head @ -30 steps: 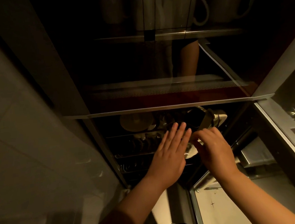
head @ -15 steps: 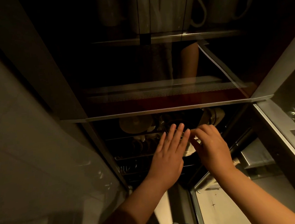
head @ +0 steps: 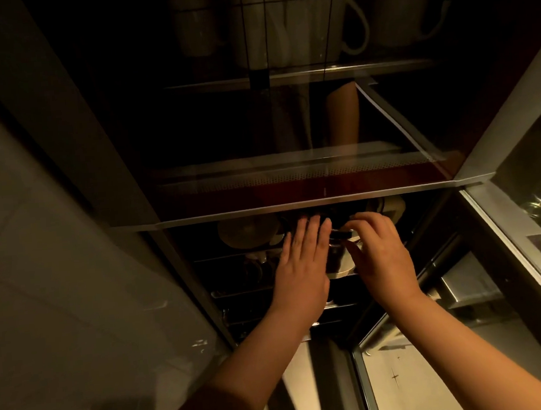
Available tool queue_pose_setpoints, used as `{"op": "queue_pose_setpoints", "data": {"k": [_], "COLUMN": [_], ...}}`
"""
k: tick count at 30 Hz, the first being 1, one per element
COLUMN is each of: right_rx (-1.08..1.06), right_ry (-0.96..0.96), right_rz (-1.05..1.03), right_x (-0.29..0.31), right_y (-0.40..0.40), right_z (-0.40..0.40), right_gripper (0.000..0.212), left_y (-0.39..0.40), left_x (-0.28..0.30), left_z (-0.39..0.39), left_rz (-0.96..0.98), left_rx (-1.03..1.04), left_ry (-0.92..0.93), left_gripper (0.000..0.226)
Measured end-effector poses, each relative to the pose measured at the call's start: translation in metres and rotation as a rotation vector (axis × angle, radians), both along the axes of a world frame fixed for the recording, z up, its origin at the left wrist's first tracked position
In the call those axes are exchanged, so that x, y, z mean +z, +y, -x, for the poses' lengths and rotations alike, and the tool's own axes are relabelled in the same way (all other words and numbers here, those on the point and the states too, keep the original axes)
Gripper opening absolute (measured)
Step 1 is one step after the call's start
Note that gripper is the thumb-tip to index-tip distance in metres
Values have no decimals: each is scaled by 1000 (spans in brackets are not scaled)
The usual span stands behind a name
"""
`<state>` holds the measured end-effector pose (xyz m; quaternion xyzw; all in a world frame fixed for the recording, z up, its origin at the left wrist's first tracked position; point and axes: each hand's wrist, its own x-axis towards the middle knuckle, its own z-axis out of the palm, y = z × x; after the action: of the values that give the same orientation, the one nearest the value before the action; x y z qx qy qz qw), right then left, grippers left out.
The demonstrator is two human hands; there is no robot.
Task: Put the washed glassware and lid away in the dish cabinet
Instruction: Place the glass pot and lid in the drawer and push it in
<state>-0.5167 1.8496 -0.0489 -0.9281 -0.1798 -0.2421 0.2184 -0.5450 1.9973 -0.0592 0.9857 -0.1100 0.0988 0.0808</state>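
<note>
While both bare arms reach up from the bottom of the frame into the dim dish cabinet (head: 293,176), the left hand (head: 301,267) lies flat at the centre, fingers straight and together, holding nothing. Just right of it, the right hand (head: 383,257) curls its fingers round a small dark knob on a pale round lid (head: 340,272), which sits between the two hands on the dark wire rack (head: 237,292). A pale round dish (head: 248,233) stands left of the fingertips. White mugs (head: 296,32) hang in the upper middle.
</note>
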Motion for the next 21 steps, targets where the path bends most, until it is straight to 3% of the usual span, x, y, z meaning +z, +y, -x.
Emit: {"op": "queue_pose_setpoints", "data": {"k": [8,18,21], "right_rx": [-29,6,-116], "right_ry": [-56,-31,-31], "right_rz": [29,-55,-124], "right_x": [7,-4,-10], "right_y": [14,12,-2], "right_z": [-6,-9,-8], "right_gripper": [29,49,52], "left_y": [-2,2,3], "left_x": [2,-3,-4], "left_z": [-4,-4,-7], "left_rz": [98,145,155], "left_rx": [36,-28,-26], "left_ry": [31,19,28], "left_gripper": [95,101,101]}}
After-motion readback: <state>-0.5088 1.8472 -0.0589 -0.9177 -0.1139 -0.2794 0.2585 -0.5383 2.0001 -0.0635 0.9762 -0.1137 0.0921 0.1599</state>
